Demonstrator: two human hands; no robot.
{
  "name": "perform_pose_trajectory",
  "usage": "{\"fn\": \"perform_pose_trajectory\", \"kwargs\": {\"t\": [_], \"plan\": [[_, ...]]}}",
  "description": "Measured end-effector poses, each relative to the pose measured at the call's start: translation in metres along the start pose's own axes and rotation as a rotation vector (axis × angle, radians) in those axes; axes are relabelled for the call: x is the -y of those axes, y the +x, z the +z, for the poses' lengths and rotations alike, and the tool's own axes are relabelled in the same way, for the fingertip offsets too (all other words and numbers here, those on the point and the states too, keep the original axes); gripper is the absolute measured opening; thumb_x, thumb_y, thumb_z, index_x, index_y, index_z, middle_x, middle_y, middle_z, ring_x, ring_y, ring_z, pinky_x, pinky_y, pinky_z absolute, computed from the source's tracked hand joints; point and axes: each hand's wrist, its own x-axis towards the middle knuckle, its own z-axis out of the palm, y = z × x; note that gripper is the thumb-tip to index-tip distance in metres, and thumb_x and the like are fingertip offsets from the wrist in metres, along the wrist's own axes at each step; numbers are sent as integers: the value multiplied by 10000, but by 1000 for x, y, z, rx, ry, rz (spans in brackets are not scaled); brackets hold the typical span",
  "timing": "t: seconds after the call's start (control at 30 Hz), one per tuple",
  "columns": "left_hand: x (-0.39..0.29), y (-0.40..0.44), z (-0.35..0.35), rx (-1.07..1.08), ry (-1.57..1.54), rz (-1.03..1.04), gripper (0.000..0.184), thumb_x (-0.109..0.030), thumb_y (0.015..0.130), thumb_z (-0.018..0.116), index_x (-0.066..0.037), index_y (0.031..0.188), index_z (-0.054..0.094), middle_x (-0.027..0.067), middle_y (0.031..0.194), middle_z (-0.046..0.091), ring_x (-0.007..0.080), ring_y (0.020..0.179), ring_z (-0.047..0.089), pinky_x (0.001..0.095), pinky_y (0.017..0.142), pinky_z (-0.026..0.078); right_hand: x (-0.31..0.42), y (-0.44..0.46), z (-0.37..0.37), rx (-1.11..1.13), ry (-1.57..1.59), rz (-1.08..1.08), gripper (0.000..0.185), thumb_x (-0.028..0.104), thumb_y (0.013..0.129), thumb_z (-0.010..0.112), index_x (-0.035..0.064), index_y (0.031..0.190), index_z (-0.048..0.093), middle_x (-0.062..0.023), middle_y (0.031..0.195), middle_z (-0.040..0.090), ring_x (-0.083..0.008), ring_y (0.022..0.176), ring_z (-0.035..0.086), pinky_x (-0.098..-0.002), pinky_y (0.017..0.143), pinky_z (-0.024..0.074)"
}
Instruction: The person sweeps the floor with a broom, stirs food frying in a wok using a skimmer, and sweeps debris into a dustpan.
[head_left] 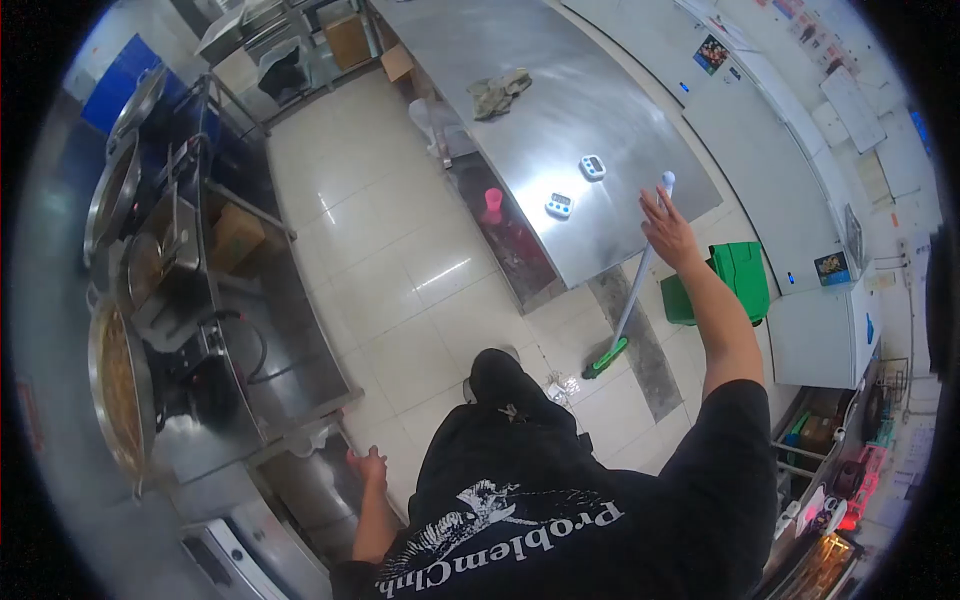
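My right hand (672,232) reaches out at the corner of the steel table, its fingers stretched and apart. Right beside it stands a broom with a pale handle (632,297), which passes behind the hand; I cannot tell whether they touch. The white tip (668,179) shows past the fingers. The broom's green head (606,358) rests on the floor beside some white litter (559,391). My left hand (370,466) hangs low at my side near the steel counter, fingers loosely bent and apart, with nothing visible in it.
Two white timers (592,167) and a crumpled cloth (499,94) lie on the steel table (440,45). A green bin (738,280) stands right of the broom. Large pans (120,385) line the stove on the left. White cabinets (735,130) run along the right.
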Motion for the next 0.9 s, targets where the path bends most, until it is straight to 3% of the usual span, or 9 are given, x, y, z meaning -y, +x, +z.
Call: {"fn": "perform_pose_trajectory", "kwargs": {"t": [0.3,0.37,0.53,0.6,0.63,0.7,0.73,0.83,0.9], "plan": [[-72,83,65,144,18,-181,824,-129,909,660,-222,1517,112,217,1235,504,357,789,655,446,581,502,27,13,-1,-81,398,-75,271,213,850,633,177,1103,724,-98,1551,470,-272,1548,250,-560,1262,151],[-98,97,79,179,-26,-228,814,-136,912,658,-233,1518,124,212,1270,484,377,828,649,480,615,508,33,36,-23,-137,708,58,293,174,801,697,169,1093,718,-110,1523,487,-296,1528,295,-573,1237,217],[-224,94,135,184,19,-137,795,-142,916,657,-234,1512,139,207,1322,458,385,910,640,496,676,529,32,114,-55,-242,873,103,255,144,774,718,108,1024,679,-160,1386,569,-347,1423,432,-553,1186,341],[-256,109,145,194,80,-23,792,-137,916,660,-216,1506,136,209,1322,461,363,934,641,461,684,540,27,157,-60,-408,1033,-67,218,141,777,731,96,981,670,-165,1286,615,-345,1319,528,-519,1151,397],[-255,136,150,217,152,159,776,-134,918,660,-198,1500,151,203,1302,478,334,957,637,431,690,547,15,189,-66,-499,987,-232,241,143,745,727,79,973,685,-156,1160,651,-333,1169,609,-453,993,522],[-280,167,184,225,-53,223,711,-113,915,666,-171,1467,221,187,1284,494,282,1009,619,401,710,558,-2,252,-80,-462,849,-500,114,190,800,677,89,849,654,-84,992,635,-270,1036,624,-411,798,532],[-282,186,188,233,27,218,694,-98,912,665,-178,1453,238,177,1288,494,261,986,613,392,708,559,-22,293,-115,-262,732,-670,95,208,835,673,117,853,656,-57,951,624,-246,1020,627,-406,752,520],[-308,214,194,265,173,238,697,-94,887,703,-115,1432,268,178,1240,515,258,994,595,402,781,533,-79,398,-230,-135,373,-922,113,155,889,647,112,869,750,-71,942,740,-246,966,702,-397,772,559],[-330,213,190,229,250,271,727,-104,865,741,-44,1424,280,190,1189,538,276,1025,584,422,856,507,-94,482,-285,-277,278,-947,138,132,890,631,101,888,765,-88,957,763,-252,935,732,-402,768,576]]}}
